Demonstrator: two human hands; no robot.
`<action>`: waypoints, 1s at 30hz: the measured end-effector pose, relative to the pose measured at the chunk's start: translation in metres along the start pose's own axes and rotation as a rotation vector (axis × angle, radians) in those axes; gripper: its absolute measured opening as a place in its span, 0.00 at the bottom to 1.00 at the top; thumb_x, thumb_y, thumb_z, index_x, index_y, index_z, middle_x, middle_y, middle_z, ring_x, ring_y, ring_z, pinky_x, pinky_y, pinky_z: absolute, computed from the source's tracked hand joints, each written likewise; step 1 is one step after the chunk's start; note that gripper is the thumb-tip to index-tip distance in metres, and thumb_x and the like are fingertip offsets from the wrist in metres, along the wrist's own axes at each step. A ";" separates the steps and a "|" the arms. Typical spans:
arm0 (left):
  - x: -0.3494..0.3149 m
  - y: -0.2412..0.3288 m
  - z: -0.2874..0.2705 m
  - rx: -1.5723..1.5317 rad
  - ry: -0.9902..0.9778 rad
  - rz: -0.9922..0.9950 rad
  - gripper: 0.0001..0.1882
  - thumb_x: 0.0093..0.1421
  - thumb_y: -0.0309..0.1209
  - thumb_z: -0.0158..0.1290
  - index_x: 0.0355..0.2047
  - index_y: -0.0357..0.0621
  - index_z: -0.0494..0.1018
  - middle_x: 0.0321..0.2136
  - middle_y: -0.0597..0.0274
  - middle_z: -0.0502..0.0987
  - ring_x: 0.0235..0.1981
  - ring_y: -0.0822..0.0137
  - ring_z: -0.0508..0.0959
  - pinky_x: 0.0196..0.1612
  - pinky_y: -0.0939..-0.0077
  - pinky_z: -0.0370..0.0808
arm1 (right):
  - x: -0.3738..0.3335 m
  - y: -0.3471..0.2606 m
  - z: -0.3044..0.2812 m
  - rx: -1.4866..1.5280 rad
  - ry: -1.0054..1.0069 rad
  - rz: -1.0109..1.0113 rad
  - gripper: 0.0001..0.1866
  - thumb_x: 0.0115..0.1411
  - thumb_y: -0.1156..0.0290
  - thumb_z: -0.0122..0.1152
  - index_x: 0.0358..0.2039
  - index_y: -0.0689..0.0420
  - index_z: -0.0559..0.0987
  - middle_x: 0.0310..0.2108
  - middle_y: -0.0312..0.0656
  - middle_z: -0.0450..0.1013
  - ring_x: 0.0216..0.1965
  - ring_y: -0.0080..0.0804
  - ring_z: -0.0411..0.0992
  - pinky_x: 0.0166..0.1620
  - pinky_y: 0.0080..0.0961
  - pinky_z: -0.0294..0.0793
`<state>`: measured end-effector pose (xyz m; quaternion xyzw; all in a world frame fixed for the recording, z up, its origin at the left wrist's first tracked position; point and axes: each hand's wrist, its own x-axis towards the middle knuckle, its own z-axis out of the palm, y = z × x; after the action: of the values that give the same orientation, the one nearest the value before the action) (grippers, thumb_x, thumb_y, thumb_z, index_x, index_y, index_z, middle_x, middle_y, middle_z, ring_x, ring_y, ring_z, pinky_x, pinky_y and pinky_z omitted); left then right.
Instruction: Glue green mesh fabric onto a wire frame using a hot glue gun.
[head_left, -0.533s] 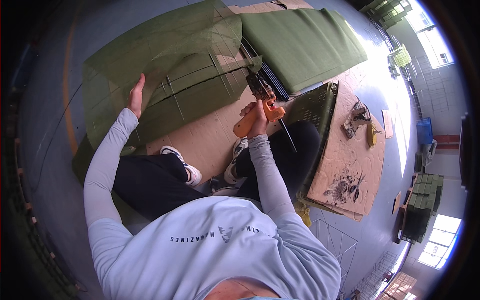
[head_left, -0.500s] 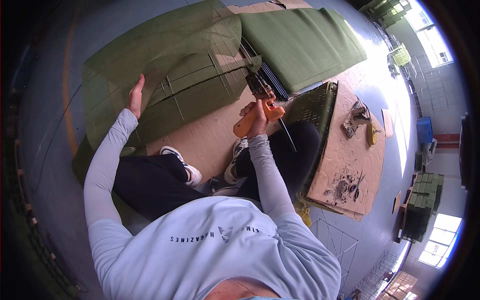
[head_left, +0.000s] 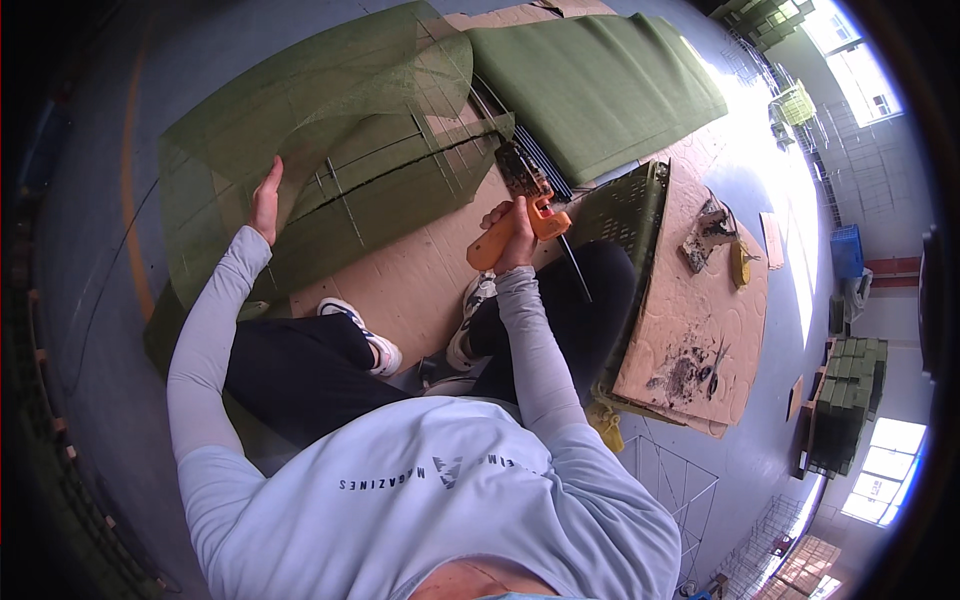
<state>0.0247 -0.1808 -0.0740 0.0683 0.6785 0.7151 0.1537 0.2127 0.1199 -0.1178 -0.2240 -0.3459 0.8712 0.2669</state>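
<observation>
The left camera, riding on the head, is looking steeply down (its fisheye is bending the edges); the pale shirt point(head_left: 420, 500) is looming closest, and the view is facing outward past the left hand point(head_left: 264, 205) and right hand point(head_left: 519, 243), catching windows point(head_left: 888, 465) far off right.

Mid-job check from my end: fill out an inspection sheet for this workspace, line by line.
Surface: brown cardboard on a grey floor.
Job's things: green mesh, with thin wires visible; orange gun-shaped tool, front end blackened, dark rod at its rear.
Clutter: scissors, dark residue and a yellow item on side cardboard.
Hands: right hand has its fingers around the tool; left hand is at the mesh, grip unclear.
Cables: thin dark line on the floor at left, possibly one; otherwise nothing seen.
Surroundings: blue basket, stacked green boxes and windows at right.
</observation>
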 end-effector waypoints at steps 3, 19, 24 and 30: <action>0.001 0.001 0.001 -0.001 0.001 0.003 0.34 0.58 0.47 0.37 0.55 0.31 0.46 0.58 0.58 0.46 0.59 0.69 0.45 0.59 0.78 0.40 | 0.002 -0.001 -0.001 -0.003 -0.008 -0.020 0.13 0.56 0.62 0.46 0.25 0.59 0.65 0.15 0.38 0.62 0.16 0.29 0.62 0.22 0.26 0.65; 0.003 0.001 0.003 -0.013 0.013 0.009 0.33 0.59 0.47 0.37 0.54 0.31 0.49 0.57 0.57 0.49 0.58 0.69 0.48 0.59 0.79 0.42 | -0.002 0.000 -0.001 -0.033 -0.027 -0.016 0.15 0.55 0.59 0.48 0.25 0.59 0.66 0.16 0.39 0.62 0.17 0.30 0.62 0.23 0.26 0.65; 0.004 -0.002 0.000 0.007 0.005 0.017 0.33 0.59 0.46 0.37 0.54 0.31 0.48 0.57 0.57 0.49 0.58 0.69 0.47 0.59 0.79 0.41 | -0.007 0.002 0.001 -0.038 -0.021 0.024 0.14 0.55 0.60 0.48 0.26 0.59 0.66 0.16 0.39 0.62 0.17 0.29 0.63 0.22 0.26 0.65; 0.007 -0.005 -0.003 0.023 -0.001 0.015 0.33 0.58 0.47 0.37 0.54 0.31 0.48 0.57 0.57 0.48 0.59 0.69 0.47 0.59 0.79 0.41 | -0.009 0.004 0.001 -0.039 -0.026 0.036 0.14 0.55 0.59 0.48 0.27 0.59 0.66 0.16 0.38 0.62 0.18 0.28 0.63 0.23 0.26 0.65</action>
<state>0.0184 -0.1812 -0.0801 0.0755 0.6861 0.7083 0.1477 0.2180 0.1111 -0.1183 -0.2242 -0.3621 0.8718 0.2421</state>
